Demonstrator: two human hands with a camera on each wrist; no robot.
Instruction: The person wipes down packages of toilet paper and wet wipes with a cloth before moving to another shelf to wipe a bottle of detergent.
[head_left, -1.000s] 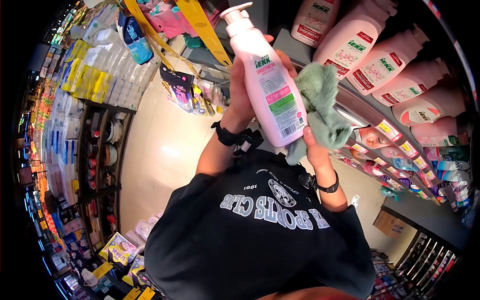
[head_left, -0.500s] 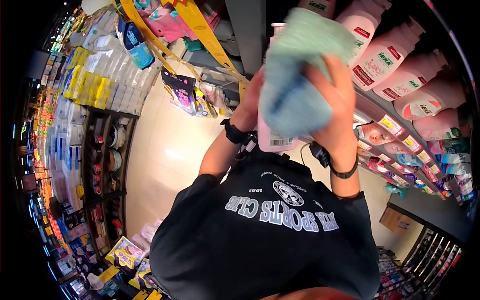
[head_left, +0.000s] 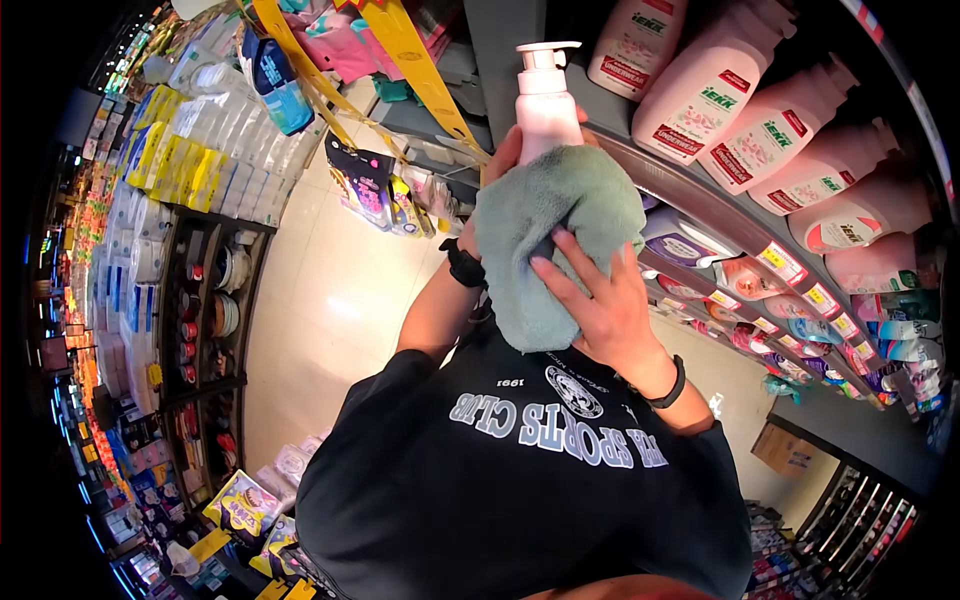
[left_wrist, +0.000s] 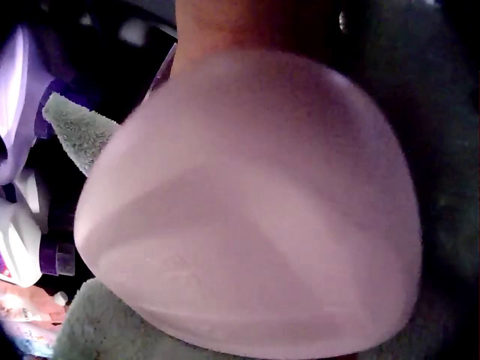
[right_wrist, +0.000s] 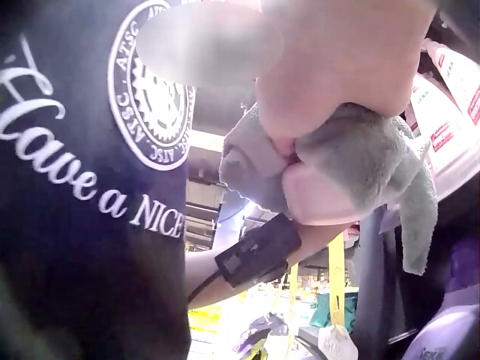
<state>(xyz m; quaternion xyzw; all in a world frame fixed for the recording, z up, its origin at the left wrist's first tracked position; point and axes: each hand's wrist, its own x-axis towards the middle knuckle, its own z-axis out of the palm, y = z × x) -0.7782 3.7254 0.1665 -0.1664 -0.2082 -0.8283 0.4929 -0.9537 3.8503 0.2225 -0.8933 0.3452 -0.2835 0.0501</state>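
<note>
A pink pump bottle stands out in front of the chest, its pump at the top and its lower body covered by a grey-green cloth. My left hand grips the bottle from behind, mostly hidden by bottle and cloth. With spread, bent fingers my right hand holds the cloth against the bottle's front. The left wrist view is filled by the smooth pink bottle, with corners of the cloth beside it. From below, the right wrist view shows the cloth wrapped round the bottle's base.
More pink pump bottles line the shelf at the upper right, above a price-tag rail and lower rows of goods. Yellow strips with hanging packs are at the upper left. Stacked packs stand across the aisle floor.
The bottle's bare label showed first, with the cloth in the right hand at its side. The right hand swept the cloth across its front, then down over the lower body; the bottle now tilts less.
</note>
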